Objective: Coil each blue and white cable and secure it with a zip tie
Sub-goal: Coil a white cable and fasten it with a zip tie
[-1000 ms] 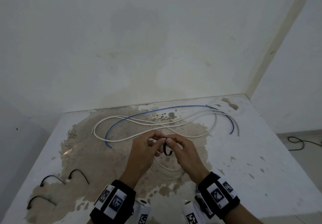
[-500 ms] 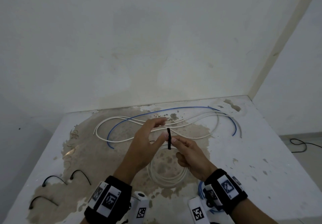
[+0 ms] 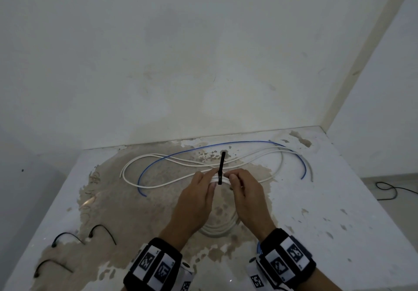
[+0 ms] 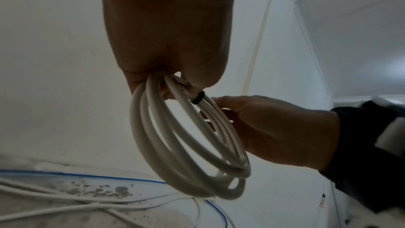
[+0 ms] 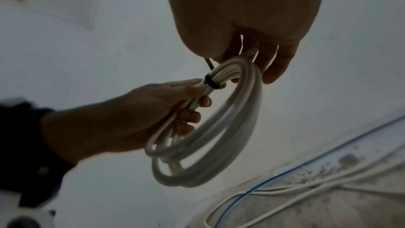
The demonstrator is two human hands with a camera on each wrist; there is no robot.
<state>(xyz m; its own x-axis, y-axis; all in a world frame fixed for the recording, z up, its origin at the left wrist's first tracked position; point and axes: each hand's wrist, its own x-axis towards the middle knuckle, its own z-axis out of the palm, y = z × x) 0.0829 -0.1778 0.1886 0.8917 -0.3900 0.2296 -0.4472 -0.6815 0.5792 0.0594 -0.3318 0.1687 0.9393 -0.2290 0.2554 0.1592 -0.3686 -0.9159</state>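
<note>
Both hands, the left hand (image 3: 199, 197) and the right hand (image 3: 245, 194), gripped the white coil (image 4: 188, 145) above the worktop (image 3: 339, 211). Half a second before, the zip tie (image 3: 221, 168) was a loose strip; now it cinched the strands, so this coil looked nearly secured.

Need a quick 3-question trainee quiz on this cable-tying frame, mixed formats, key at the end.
1. True or false: the black zip tie is already looped around the white coil.
2. Which hands grip the coil? A) left only B) right only C) both
3. Fill in: besides the white cables, one loose ___ cable lies on the table.

Key: 1 true. 2 C, left hand and right hand both hold it beside the tie. 3 blue.
</note>
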